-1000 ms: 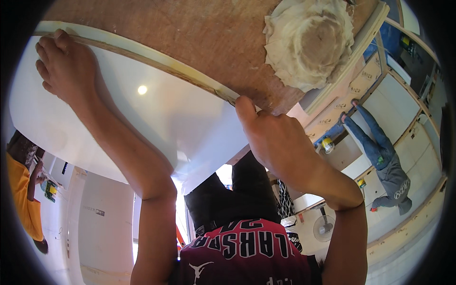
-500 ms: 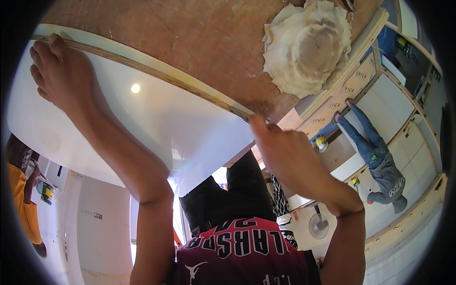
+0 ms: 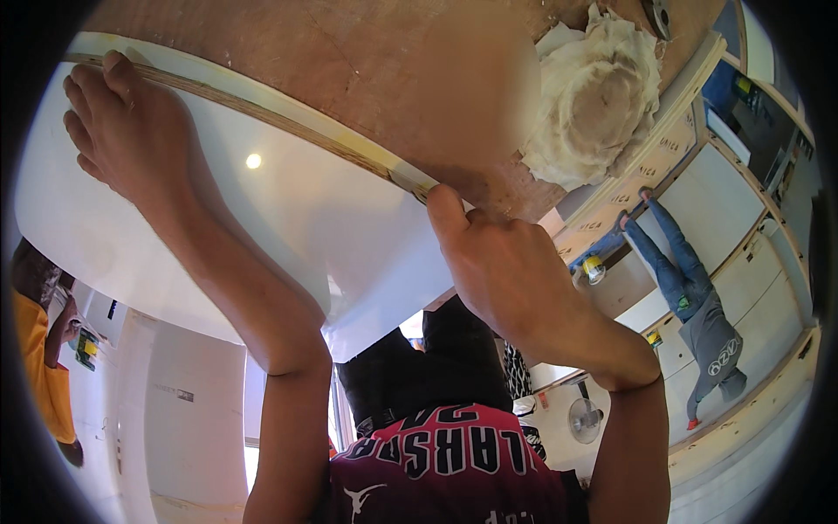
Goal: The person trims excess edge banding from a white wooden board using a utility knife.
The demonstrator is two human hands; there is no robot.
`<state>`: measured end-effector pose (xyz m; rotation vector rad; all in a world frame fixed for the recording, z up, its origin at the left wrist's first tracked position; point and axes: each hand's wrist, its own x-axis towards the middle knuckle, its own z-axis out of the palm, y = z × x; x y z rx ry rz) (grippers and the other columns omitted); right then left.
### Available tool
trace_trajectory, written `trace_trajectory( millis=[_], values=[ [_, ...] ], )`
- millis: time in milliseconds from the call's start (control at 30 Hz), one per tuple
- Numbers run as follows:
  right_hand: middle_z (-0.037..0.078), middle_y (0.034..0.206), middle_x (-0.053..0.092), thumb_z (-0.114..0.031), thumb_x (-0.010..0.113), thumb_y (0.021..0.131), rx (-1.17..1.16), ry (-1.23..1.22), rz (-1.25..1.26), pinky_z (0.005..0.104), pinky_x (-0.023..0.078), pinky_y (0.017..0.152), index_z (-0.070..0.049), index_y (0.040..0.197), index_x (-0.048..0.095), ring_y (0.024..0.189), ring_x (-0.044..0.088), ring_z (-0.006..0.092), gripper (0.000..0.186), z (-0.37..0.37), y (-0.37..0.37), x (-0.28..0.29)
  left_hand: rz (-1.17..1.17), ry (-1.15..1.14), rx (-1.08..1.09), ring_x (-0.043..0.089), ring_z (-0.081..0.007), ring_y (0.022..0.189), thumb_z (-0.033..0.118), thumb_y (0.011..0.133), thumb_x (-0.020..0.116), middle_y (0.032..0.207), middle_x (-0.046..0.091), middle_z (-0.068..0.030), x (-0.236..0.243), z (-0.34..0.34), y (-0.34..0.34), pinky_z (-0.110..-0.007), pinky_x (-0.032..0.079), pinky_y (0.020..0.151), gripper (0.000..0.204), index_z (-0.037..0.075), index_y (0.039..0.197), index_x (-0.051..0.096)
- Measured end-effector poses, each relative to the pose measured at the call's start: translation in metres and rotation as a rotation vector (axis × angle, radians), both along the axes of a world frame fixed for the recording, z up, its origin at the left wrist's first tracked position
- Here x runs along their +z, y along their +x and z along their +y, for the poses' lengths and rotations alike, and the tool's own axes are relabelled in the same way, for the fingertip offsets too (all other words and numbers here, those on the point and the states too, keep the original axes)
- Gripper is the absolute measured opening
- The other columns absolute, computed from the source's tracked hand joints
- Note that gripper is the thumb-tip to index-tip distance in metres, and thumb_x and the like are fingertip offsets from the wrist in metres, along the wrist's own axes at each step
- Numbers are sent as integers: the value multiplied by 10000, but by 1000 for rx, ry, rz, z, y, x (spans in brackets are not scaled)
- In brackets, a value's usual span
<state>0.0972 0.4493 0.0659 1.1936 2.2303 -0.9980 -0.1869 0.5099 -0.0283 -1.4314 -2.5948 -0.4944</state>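
A glossy white panel (image 3: 262, 218) lies below my hands, its far edge showing bare wood layers with a pale strip (image 3: 288, 109) alongside. On the panel's far left my left hand (image 3: 140, 131) rests with fingers spread over the white face and the thumb at the wooden edge. My right hand (image 3: 506, 262) is closed at the right part of that edge, thumb side against it. A thin dark sliver (image 3: 406, 181) shows at the edge just beside its thumb. Whatever the curled fingers hold is hidden.
Beyond the panel is a brown, scuffed wooden surface (image 3: 349, 52) bearing a crumpled cream-coloured cloth-like piece (image 3: 598, 100). At right, a person in grey (image 3: 707, 332) is by framed panels. Another person's orange garment (image 3: 44, 367) shows at far left. A fan (image 3: 585, 419) stands behind at lower right.
My right hand has slid left along the panel's edge, and the dark sliver beside its thumb has shifted left too. My left hand keeps its place on the panel. The view has shifted slightly.
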Motion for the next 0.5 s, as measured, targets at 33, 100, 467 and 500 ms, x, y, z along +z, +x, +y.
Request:
trace_trajectory(
  millis=[33,100,467,500],
  values=[
    [107,594,661,-98,658,934,0,-18,-16,356,569,462,-9,1042,527,554,734,256,192,1,0,1,-14,5,-4,313,-415,1567,436,1124,289,1677,419,-139,-1,1,2,-595,203,1284,592,69,1542,492],
    [101,586,656,-98,665,933,11,-19,-15,355,572,463,-8,1042,525,554,734,251,199,2,-3,2,-35,14,-8,315,-417,1566,430,1127,287,1675,422,-139,0,2,2,-594,203,1285,589,66,1544,489],
    [108,607,669,-121,731,911,52,-103,-28,355,580,480,-4,1080,508,575,744,264,303,12,1,12,52,47,-33,353,-417,1541,408,1135,325,1631,480,-135,-3,0,-3,-598,220,1276,536,58,1480,538],
    [113,614,674,-123,732,910,54,-116,-44,357,582,485,-5,1091,505,582,746,269,314,12,1,11,64,46,-37,360,-416,1536,407,1135,327,1625,487,-133,-4,1,-3,-600,224,1273,531,60,1473,543]
  ],
)
